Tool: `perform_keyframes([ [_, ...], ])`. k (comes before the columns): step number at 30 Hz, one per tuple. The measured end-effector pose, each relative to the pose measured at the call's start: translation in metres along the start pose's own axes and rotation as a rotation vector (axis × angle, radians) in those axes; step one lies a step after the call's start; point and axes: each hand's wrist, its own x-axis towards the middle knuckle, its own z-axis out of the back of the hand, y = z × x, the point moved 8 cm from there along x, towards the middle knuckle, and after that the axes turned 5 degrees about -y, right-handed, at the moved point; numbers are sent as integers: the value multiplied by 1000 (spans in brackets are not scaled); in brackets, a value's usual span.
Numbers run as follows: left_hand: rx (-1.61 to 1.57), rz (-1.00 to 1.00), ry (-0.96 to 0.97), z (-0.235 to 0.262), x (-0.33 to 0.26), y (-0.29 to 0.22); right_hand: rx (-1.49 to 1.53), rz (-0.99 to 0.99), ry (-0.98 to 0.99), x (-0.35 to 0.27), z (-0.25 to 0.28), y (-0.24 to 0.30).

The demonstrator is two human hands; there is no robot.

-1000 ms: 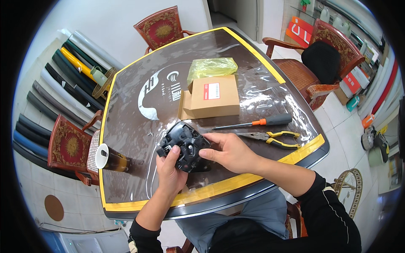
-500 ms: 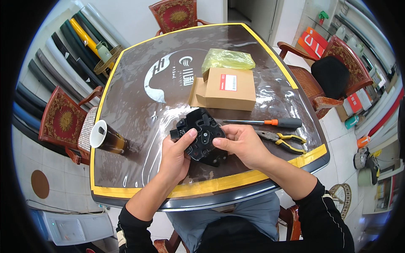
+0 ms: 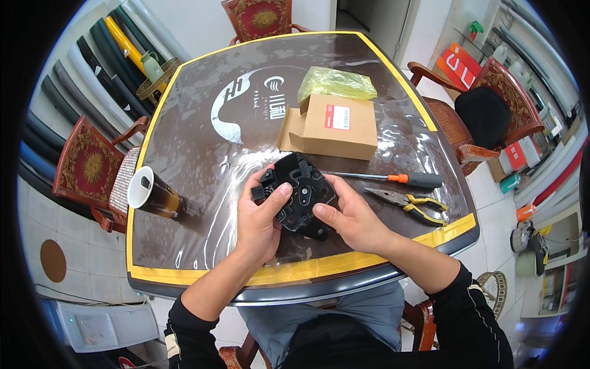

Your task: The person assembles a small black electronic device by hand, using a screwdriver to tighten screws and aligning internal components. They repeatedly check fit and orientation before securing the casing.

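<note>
Two hands point(image 3: 258, 220) holding black mechanism point(image 3: 301, 175), left fingers point(image 3: 252, 181) newly visible beside it

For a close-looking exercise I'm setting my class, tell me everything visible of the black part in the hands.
The black part is an irregular block that looks like plastic, its visible face full of ridges and recesses, with a small pale round spot near the middle. The left hand and right hand grip its sides, thumbs on that face. It is over the table's near side; its underside is hidden.
</note>
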Motion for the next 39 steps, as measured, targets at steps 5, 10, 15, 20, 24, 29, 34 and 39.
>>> perform_keyframes([
  [5, 119, 46, -15, 6, 2, 12, 275, -247, -48, -3, 6, -6],
  [10, 519, -99, 155, 6, 8, -6, 495, -371, -20, 5, 18, 0],
  [15, 1113, -1055, 539, -31, -16, -65, 563, -548, 54, -1, 13, -8],
  [20, 914, -984, 718, -37, -25, -51, 513, -650, 26, -6, 14, -16],
  [24, 862, -894, 578, -32, -25, -43, 557, -759, 3, -9, 17, -22],
  [29, 880, -879, 482, -31, -25, -44, 415, -720, 75, -7, 16, -19],
  [34, 912, -811, 406, -24, -19, -47, -45, -386, 3, 2, 25, 0],
  [39, 890, -797, 329, -18, -15, -56, -463, 155, 56, 3, 12, 34],
])
